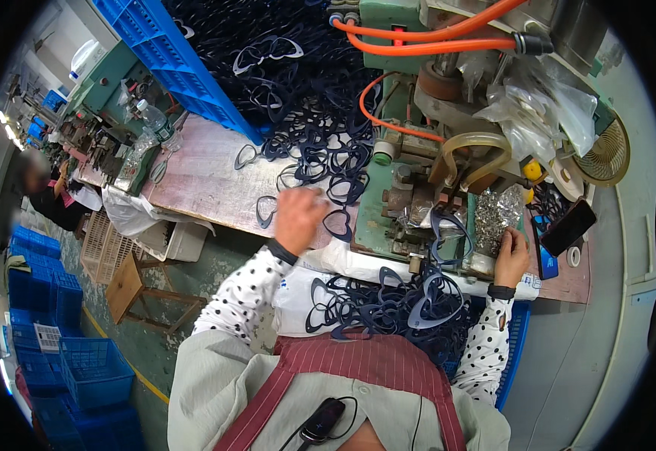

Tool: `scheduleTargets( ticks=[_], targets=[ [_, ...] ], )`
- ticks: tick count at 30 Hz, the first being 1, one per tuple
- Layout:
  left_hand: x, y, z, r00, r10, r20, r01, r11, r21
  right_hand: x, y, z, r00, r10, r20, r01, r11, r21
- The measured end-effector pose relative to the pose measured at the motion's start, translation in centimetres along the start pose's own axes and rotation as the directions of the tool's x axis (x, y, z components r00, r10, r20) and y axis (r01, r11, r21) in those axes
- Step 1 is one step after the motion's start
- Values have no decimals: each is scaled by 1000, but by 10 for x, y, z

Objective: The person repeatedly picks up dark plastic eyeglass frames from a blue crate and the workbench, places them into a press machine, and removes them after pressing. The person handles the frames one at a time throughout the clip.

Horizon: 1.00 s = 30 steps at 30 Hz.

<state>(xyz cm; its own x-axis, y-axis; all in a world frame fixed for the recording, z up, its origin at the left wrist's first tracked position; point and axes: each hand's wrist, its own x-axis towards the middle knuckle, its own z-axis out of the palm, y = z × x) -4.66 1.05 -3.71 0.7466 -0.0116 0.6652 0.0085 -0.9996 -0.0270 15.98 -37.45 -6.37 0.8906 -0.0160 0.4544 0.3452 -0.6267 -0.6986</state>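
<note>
My left hand (300, 219) is over the pinkish worktable with its fingers curled together, beside loose dark blue eyeglass frames (337, 223). Whatever is in those fingers, if anything, is hidden. At the right front edge of the bench, my right hand (511, 259) has its fingertips drawn together by a heap of small shiny metal parts (495, 218). I cannot make out what it pinches. Between the hands stands a green bench machine (377, 218), with a dark eyeglass frame (448, 239) hanging at its front. More eyeglass frames (377, 301) lie piled on white cloth before my apron.
A big heap of dark frames (298, 68) fills the back, beside an upright blue crate (181, 68). Orange hoses (433, 46) cross above the machine. A black phone (568, 227) and a fan (606, 150) are rightmost. Left are a wooden stool (129, 289), blue baskets (91, 368) and another person (46, 199).
</note>
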Motion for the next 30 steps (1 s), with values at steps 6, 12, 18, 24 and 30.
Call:
scheduleTargets(
  ticks=[6,12,18,24,30],
  targets=[
    [-42,-72,18,762,-576,296,555,816,159,-1,-7,-2,1000,27,-9,-27,1000,-2],
    [-52,-68,31,786,-542,299,494,840,225,0,-2,-3,992,119,32,-122,982,142],
    [11,-16,-15,934,-354,-36,344,924,-165,6,-15,-6,997,20,71,-35,973,230],
    [70,62,-51,984,-39,-172,-36,911,-410,3,-118,-20,982,-75,174,-25,859,511],
    [78,104,-69,825,-385,414,480,90,-873,-9,-173,-19,921,-5,389,-225,809,544]
  ],
)
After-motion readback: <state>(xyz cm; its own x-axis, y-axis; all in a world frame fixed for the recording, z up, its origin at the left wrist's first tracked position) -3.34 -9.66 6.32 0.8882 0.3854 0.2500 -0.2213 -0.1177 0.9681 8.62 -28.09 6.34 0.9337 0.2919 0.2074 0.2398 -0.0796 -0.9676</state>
